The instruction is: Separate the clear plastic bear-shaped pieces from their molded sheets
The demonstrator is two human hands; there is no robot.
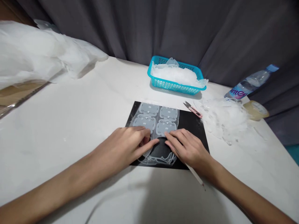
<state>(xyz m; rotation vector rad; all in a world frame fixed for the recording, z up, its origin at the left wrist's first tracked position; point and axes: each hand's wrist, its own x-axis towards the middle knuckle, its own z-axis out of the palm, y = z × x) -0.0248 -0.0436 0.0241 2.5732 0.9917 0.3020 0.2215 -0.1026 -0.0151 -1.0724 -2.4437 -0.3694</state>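
Note:
A translucent molded plastic sheet [166, 127] with several grey rounded-square panels lies on a black mat [190, 126]. Its near part shows an open outline with the mat visible through it. My left hand [134, 143] rests on the sheet's left side, fingers curled down onto it and thumb reaching toward the middle; what lies under the fingers is partly hidden. My right hand [188, 146] is closed around a slim white stick [195, 175], which slants back under the palm toward me. Its fingertips touch the sheet's right side, close to the lower grey panel.
A blue basket [176, 88] of white translucent pieces stands at the back. Pink-handled thread snips [193, 110] lie right of the mat, beside a heap of clear scraps [225, 116], a tape roll [255, 110] and a water bottle [251, 82]. White plastic bags [46, 53] fill the left.

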